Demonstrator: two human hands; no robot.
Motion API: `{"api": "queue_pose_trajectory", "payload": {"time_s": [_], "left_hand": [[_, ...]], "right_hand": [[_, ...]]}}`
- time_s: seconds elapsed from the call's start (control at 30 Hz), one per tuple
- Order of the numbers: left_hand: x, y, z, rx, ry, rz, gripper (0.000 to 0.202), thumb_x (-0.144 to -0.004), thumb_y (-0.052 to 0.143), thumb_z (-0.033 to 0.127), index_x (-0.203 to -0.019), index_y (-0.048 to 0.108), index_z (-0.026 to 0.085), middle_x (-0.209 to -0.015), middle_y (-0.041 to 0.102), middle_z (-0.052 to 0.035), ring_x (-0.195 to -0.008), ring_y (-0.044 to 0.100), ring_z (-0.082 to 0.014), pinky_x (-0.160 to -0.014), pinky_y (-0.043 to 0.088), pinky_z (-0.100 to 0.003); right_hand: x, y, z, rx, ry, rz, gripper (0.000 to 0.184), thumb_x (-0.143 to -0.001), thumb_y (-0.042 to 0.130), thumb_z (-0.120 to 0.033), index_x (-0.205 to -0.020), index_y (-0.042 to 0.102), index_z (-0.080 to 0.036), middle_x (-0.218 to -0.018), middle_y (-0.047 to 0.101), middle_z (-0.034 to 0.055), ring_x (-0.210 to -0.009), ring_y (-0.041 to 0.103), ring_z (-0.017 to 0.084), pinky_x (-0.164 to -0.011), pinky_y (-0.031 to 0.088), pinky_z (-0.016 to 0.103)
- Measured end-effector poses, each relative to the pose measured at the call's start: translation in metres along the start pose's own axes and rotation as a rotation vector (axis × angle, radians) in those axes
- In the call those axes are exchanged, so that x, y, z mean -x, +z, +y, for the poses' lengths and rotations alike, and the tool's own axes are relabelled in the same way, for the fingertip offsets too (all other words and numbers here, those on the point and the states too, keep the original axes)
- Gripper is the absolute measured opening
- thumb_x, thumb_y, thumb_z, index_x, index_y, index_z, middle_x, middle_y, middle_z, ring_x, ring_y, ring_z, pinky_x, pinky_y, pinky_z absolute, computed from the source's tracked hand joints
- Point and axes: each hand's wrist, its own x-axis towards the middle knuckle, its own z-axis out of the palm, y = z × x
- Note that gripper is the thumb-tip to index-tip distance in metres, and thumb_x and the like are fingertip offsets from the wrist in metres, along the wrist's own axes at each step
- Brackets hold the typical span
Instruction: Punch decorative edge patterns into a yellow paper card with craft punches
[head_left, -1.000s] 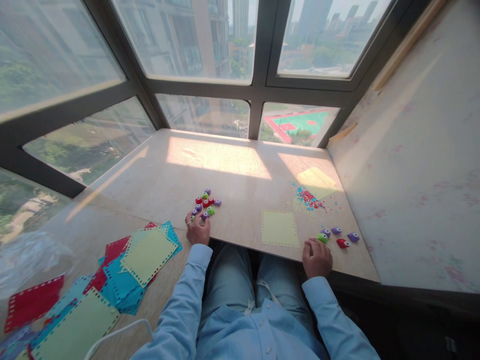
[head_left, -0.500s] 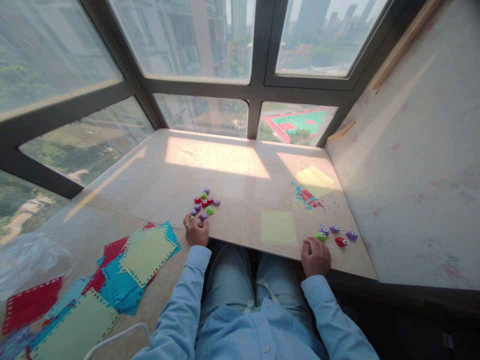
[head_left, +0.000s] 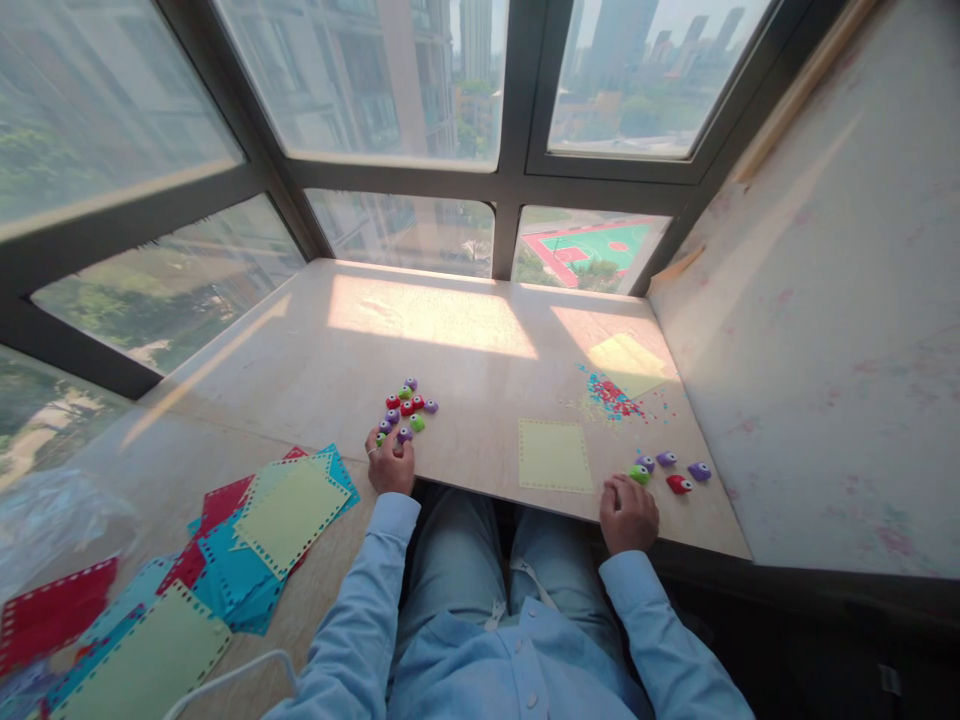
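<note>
My left hand point(head_left: 391, 462) rests at the table's front edge, fingers apart, beside a cluster of small red, green and purple craft punches point(head_left: 406, 406), each with a round eye-like spot. Its fingertips reach the nearest ones, a purple punch point(head_left: 405, 434) and a green one partly hidden. My right hand point(head_left: 630, 513) lies on the edge further right with its fingers curled in, and nothing shows in it. Just beyond its fingers sits a green punch point(head_left: 639, 474). A pale yellow sheet point(head_left: 555, 456) with a punched border lies flat between the hands.
Purple punches point(head_left: 699, 471) and a red punch point(head_left: 679, 484) stand at the right. Behind them are scattered paper bits point(head_left: 613, 396) and another yellow sheet point(head_left: 628, 362). Red, blue and yellow punched sheets point(head_left: 294, 510) pile up at left, near a clear plastic bag point(head_left: 52, 520). Windows enclose the table.
The view has shifted very slightly. Both hands, the punches and the sheets keep their places.
</note>
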Motion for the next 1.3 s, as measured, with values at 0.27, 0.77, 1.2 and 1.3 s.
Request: {"api": "queue_pose_trajectory", "payload": {"time_s": [0.27, 0.77, 1.2, 1.3], "left_hand": [[0.0, 0.001, 0.0, -0.08, 0.025, -0.057, 0.037, -0.08, 0.065, 0.028, -0.116, 0.068, 0.02, -0.147, 0.041, -0.0145, -0.111, 0.06, -0.0295, -0.081, 0.054, -0.039], [0.018, -0.001, 0.003, 0.17, 0.101, 0.024, 0.025, -0.079, 0.066, 0.025, -0.103, 0.068, 0.018, -0.11, 0.058, -0.009, -0.057, 0.046, -0.0076, -0.064, 0.048, -0.026], [0.095, 0.026, 0.098, 0.241, 0.449, -0.672, 0.027, -0.081, 0.065, 0.027, -0.107, 0.07, 0.024, -0.103, 0.066, -0.0044, -0.069, 0.058, -0.0126, -0.074, 0.048, -0.027], [0.095, 0.031, 0.106, 0.204, 0.431, -0.654, 0.028, -0.081, 0.065, 0.027, -0.108, 0.07, 0.024, -0.102, 0.065, -0.0046, -0.072, 0.059, -0.0135, -0.075, 0.047, -0.028]], "right_hand": [[0.0, 0.001, 0.002, 0.01, -0.006, 0.007, 0.019, -0.089, 0.051, -0.022, -0.083, 0.069, -0.017, -0.098, 0.073, 0.0098, -0.09, 0.061, 0.024, -0.078, 0.041, 0.035], [0.001, 0.003, 0.003, -0.002, 0.031, -0.008, 0.019, -0.088, 0.051, -0.023, -0.082, 0.069, -0.018, -0.099, 0.072, 0.0089, -0.09, 0.06, 0.024, -0.078, 0.04, 0.035], [-0.007, -0.011, 0.002, -0.41, 0.38, -0.285, 0.034, -0.075, 0.054, -0.033, -0.104, 0.066, -0.017, -0.114, 0.068, 0.0142, -0.112, 0.059, 0.029, -0.101, 0.042, 0.048], [-0.009, -0.016, -0.009, -0.681, 0.605, -0.418, 0.043, -0.073, 0.063, -0.039, -0.112, 0.063, -0.02, -0.122, 0.065, 0.0131, -0.12, 0.057, 0.029, -0.103, 0.044, 0.047]]}}
